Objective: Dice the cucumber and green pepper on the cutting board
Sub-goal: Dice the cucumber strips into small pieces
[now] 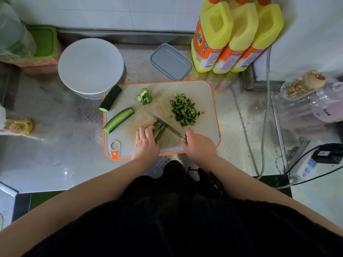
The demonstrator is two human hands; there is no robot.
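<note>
A pale cutting board (204, 93) with an orange rim lies on the steel counter. My left hand (145, 143) presses down on a bundle of cucumber strips (159, 131) near the board's front. My right hand (199, 145) grips a knife (165, 124) whose blade rests across the far end of the strips. A heap of diced cucumber (184, 110) sits to the right of the blade. A halved cucumber length (118, 120) and a whole cucumber chunk (110, 98) lie at the board's left. A green pepper piece (144, 96) lies at the back.
A white round plate (91, 64) on a bowl stands behind the board's left corner. A grey lidded box (170, 61) and three yellow bottles (235, 36) stand at the back right. Glass jars (304, 86) and a power strip (306, 168) with cables sit on the right.
</note>
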